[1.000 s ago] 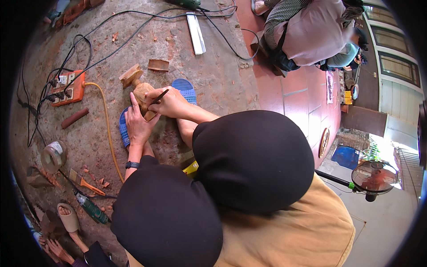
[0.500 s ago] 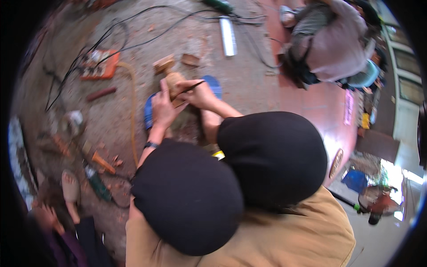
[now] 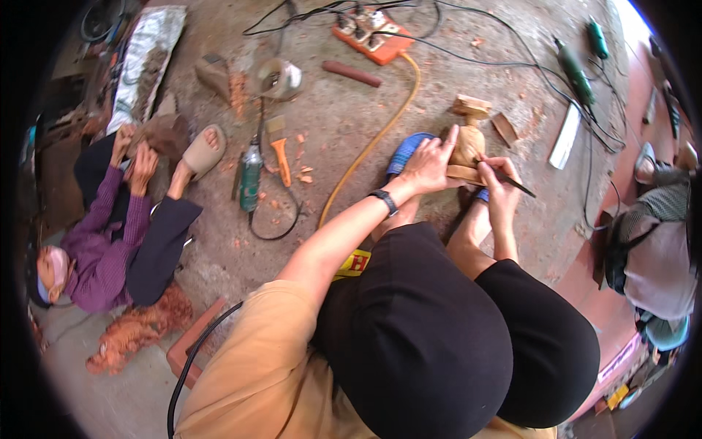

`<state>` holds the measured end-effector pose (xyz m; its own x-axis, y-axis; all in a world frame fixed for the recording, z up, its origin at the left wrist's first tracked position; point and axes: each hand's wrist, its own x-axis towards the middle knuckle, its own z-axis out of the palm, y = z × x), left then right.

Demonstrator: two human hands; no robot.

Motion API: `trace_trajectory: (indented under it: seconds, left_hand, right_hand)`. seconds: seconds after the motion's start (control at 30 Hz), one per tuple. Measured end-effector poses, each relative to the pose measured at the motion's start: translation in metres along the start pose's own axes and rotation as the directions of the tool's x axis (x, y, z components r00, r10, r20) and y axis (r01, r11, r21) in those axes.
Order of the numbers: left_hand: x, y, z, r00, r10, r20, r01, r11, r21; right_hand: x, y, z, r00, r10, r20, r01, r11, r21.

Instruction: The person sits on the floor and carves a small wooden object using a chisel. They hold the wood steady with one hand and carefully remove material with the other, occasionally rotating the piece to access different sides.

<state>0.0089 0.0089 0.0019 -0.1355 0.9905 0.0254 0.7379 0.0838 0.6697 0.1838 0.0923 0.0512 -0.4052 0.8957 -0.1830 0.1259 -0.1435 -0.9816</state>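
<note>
A light-brown wooden carving (image 3: 468,145), rounded in the middle with a flat block at its far end and a flat base at the near end, is between my feet. My left hand (image 3: 430,165) is closed on its left side, with one finger stretched along it. In my right hand (image 3: 501,181) I grip a slim dark stick-like tool (image 3: 518,184). Its tip meets the carving near the base; the exact kind of tool does not show. Right of the carving lies a small wood piece (image 3: 504,129) on the concrete.
Left of me lie a paintbrush (image 3: 278,150), a green power tool (image 3: 251,179) and a bucket (image 3: 276,79). An orange power strip (image 3: 373,35) trails a yellow cord (image 3: 376,143). More green power tools (image 3: 575,72) are far right. A co-worker in purple (image 3: 110,241) sits left; another person (image 3: 658,249) crouches right.
My view has swung left, so the carving and my hands now appear farther right and the purple-clad co-worker shows more fully. Both hands stay at the carving, the dark tool still in my right.
</note>
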Motion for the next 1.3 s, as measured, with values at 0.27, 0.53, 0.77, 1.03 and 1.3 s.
trace_trajectory:
  seconds: [0.27, 0.53, 0.77, 1.03, 1.3]
  left_hand:
    - [-0.001, -0.001, -0.002, 0.999, -0.030, -0.034, 0.031, 0.999, 0.009]
    - [-0.001, -0.003, 0.008, 0.999, -0.039, -0.027, 0.038, 0.999, -0.015]
    - [-0.007, -0.008, 0.001, 0.999, -0.033, -0.035, 0.030, 0.998, -0.058]
    - [-0.003, -0.003, 0.001, 0.998, -0.067, -0.004, 0.067, 0.996, -0.062]
    - [-0.002, -0.003, 0.000, 0.997, -0.070, 0.020, 0.071, 0.996, -0.057]
  right_hand:
    - [0.015, -0.005, 0.008, 0.997, 0.026, -0.078, -0.024, 0.999, 0.026]
    - [0.002, -0.012, 0.001, 0.991, 0.113, -0.074, -0.109, 0.992, 0.057]
    - [-0.004, -0.006, 0.011, 0.997, 0.079, -0.024, -0.078, 0.996, 0.038]
    - [-0.003, -0.009, 0.013, 0.998, 0.009, 0.068, 0.003, 0.986, -0.167]
    - [-0.001, -0.008, 0.010, 0.995, 0.059, 0.079, -0.044, 0.983, -0.180]
